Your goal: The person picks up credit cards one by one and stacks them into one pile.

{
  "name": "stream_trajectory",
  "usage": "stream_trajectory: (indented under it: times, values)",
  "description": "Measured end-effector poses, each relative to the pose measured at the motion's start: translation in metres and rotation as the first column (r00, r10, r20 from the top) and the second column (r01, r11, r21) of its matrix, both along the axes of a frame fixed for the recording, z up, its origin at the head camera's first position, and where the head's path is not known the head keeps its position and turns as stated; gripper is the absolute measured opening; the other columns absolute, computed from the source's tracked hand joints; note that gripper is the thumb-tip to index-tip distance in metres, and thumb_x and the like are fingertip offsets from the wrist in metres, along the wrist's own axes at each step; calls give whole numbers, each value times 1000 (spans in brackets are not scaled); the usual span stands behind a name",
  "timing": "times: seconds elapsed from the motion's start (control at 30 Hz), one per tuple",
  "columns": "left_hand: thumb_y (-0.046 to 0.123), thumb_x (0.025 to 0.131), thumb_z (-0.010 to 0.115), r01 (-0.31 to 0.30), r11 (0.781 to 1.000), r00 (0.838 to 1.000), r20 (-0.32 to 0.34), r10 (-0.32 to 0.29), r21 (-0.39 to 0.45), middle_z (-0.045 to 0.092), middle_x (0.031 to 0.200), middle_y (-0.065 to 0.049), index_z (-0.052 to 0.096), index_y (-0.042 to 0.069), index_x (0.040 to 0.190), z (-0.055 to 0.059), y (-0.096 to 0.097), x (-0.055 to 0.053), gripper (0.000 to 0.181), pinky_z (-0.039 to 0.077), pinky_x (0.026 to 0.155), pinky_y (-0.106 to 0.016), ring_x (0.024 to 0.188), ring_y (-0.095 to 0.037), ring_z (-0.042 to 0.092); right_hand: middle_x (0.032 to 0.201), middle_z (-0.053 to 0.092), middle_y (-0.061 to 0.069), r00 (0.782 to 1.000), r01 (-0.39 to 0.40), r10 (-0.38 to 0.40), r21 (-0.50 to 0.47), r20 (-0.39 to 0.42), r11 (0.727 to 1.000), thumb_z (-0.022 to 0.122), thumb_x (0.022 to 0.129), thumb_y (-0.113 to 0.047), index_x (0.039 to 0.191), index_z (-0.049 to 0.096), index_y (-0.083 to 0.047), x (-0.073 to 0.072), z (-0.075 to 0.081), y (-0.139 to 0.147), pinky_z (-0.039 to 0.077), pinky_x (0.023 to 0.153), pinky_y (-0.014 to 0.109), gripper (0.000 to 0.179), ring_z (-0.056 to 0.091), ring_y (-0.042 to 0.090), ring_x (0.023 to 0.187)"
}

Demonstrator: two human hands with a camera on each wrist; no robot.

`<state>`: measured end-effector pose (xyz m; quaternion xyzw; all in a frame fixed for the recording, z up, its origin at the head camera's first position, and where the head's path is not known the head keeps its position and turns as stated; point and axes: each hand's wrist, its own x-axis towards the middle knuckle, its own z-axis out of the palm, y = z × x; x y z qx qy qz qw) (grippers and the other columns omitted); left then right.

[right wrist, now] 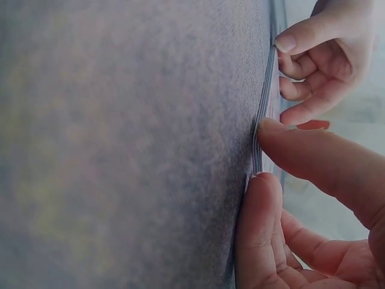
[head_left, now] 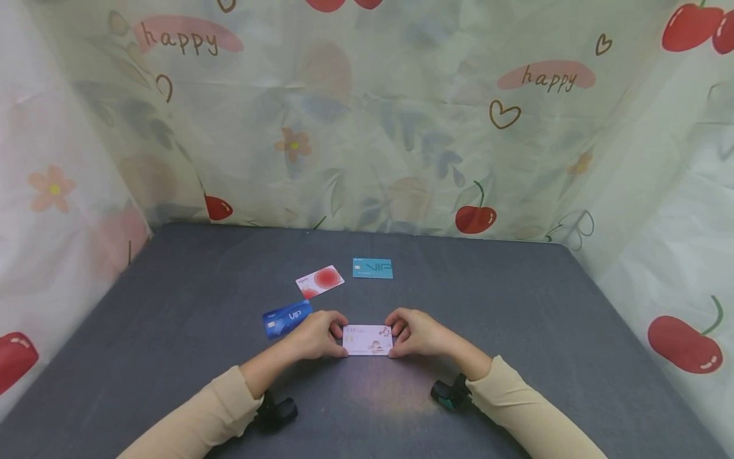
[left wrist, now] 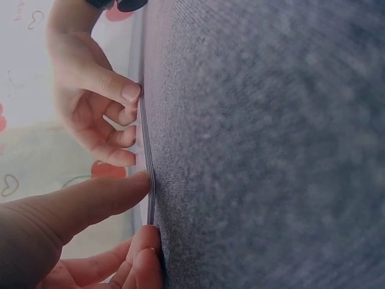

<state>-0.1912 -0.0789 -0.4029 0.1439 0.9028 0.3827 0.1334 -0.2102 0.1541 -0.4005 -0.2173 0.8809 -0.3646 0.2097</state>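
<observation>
A small stack of cards [head_left: 367,342] lies flat on the dark table, its top card pale pink with VIP lettering and flower prints. Layered edges of several cards [left wrist: 147,135] show in the left wrist view. My left hand [head_left: 318,334] grips the stack's left end, thumb at the near corner and curled fingers at the far one. At the right end my right hand [head_left: 423,333] holds it the same way. From the right wrist, the thumb [right wrist: 319,150] rests against the card edges [right wrist: 262,102].
Beside my left hand lies a dark blue VIP card [head_left: 284,319], partly overlapped by that hand in the head view. Farther back are a white card with red circles [head_left: 321,280], tilted, and a light blue VIP card [head_left: 373,268]. A printed curtain [head_left: 367,159] encloses the table [head_left: 504,299].
</observation>
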Motion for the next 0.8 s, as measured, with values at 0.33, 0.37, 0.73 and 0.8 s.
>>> stream_trajectory:
  times: [0.33,0.37,0.73,0.8]
  values:
    - [12,67,79,14,1000,1000,-6,-14,-5,60,83,-6,59,0,111,1,0,0,50,45,56,-21,68,-14,50,89,55,8,1000,-5,5,-2,9,1000,77,69,-11,110,52,1,-1,-2,1,48,62,21,48,57,11,72]
    - [12,67,79,13,1000,1000,0,-13,-3,60,83,-6,59,1,111,2,-1,0,50,45,56,-21,68,-14,50,89,55,9,1000,-6,6,-2,9,1000,77,69,-12,110,53,1,-2,-2,1,48,62,22,48,57,11,72]
    - [15,69,77,-9,1000,1000,-20,10,20,61,84,-8,58,1,110,8,-8,-5,47,45,56,-22,61,-12,51,90,56,9,1000,22,-22,6,-3,1000,73,75,-19,109,54,-2,-11,5,5,46,60,24,42,55,13,71]
    - [15,69,77,-17,1000,999,-30,18,26,61,85,-9,58,0,110,9,-9,-7,48,45,57,-22,62,-12,52,89,56,8,999,38,-38,4,4,999,72,76,-20,109,54,-3,-14,6,6,46,58,24,42,55,12,68]
